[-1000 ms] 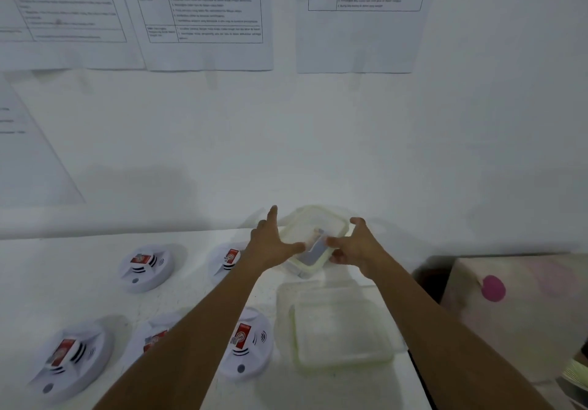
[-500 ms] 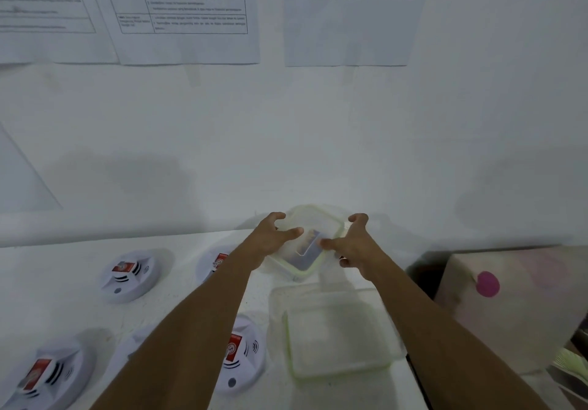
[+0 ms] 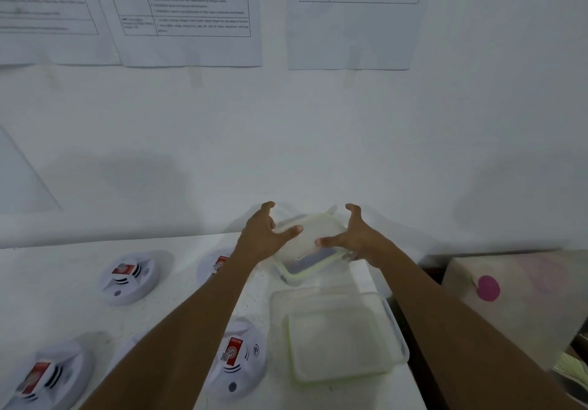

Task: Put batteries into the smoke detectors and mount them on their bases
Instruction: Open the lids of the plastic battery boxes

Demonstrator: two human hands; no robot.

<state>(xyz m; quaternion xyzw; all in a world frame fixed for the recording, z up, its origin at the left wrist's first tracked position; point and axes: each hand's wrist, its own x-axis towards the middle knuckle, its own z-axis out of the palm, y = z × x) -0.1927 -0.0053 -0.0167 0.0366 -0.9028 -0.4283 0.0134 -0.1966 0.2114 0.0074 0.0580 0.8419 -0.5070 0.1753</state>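
My hands have slid wider on the small plastic box (image 3: 310, 239). My left hand (image 3: 265, 234) and right hand (image 3: 358, 238) each clasp a side, thumbs on top, fingers curled behind. Smoke detectors (image 3: 130, 277) lie face up on the white table (image 3: 47, 282), left of a bigger clear box (image 3: 337, 346). Printed sheets (image 3: 191, 12) hang on the wall.

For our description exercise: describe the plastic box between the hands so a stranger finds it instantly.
At the far edge of the white table, by the wall, the left hand and right hand hold a small translucent green-rimmed plastic box. Unlike the larger clear box lying flat nearer, it is tilted.
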